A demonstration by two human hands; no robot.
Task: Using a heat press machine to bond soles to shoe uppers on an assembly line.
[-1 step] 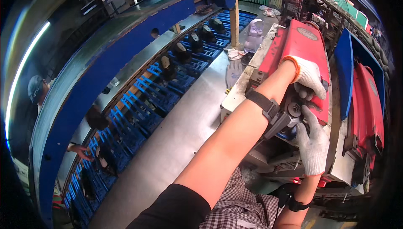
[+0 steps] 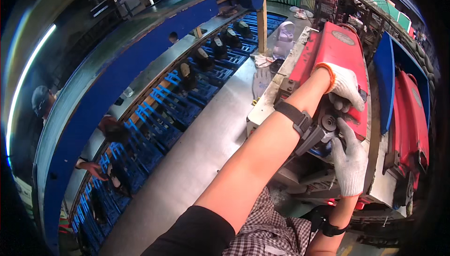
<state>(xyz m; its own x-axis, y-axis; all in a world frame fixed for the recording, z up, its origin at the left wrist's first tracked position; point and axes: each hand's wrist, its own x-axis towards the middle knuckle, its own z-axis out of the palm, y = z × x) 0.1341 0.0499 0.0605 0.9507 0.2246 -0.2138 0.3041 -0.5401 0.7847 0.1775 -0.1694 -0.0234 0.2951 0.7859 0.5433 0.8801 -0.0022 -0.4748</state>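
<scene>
My left hand (image 2: 346, 88), in a white knit glove with an orange cuff, lies over the front of a red machine cover (image 2: 338, 45). Its fingers curl round something dark that I cannot make out. Just below it, my right hand (image 2: 349, 164), also gloved, has its index finger stretched up and its thumb apart. That fingertip reaches the edge of a dark round machine part (image 2: 329, 122) under the cover. Whether the finger touches it is hard to tell. A black strap (image 2: 294, 115) circles my left forearm, and a dark wristband (image 2: 332, 229) sits on my right wrist.
On the left, a blue slatted conveyor (image 2: 187, 101) carries several dark shoes (image 2: 202, 59) beneath a blue frame (image 2: 117, 64). Another person's hand (image 2: 93, 168) works there. A grey glove (image 2: 261, 82) lies beside the machine. A second red machine (image 2: 408, 115) stands at right.
The other person's hand at the conveyor has shifted slightly right and down toward a shoe, and the head there has turned. My own hands look unmoved.
</scene>
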